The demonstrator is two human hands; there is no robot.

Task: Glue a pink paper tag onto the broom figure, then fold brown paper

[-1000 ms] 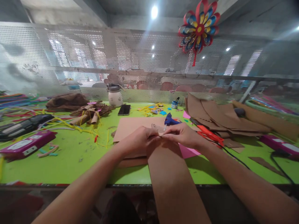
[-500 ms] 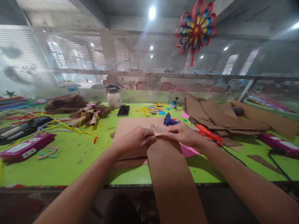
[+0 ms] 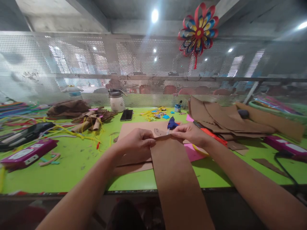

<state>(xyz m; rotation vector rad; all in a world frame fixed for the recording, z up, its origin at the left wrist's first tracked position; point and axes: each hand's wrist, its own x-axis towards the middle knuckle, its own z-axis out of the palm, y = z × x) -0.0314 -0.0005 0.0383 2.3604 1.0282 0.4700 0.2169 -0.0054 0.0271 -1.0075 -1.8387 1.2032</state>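
A long brown paper strip (image 3: 176,179) runs from the table's middle toward me and hangs over the front edge. My left hand (image 3: 134,142) pinches the strip's far left corner. My right hand (image 3: 192,133) pinches its far right corner. Both hands hold that far edge just above a larger tan sheet (image 3: 136,131) lying flat on the green table (image 3: 72,163). A blue glue gun (image 3: 172,123) and a small clear curved ruler (image 3: 158,131) lie just beyond my fingers. A pink sheet (image 3: 190,153) shows under my right wrist.
Orange scissors (image 3: 213,135) and a stack of brown paper pieces (image 3: 223,119) lie to the right. A phone (image 3: 126,115), a white jar (image 3: 116,100), rolled paper scraps (image 3: 88,119) and pink boxes (image 3: 26,153) sit at the left. A perforated metal screen (image 3: 96,64) backs the table.
My hands have moved apart along the strip's far edge, from pinching near its middle to its two corners, and lifted it slightly farther from me.
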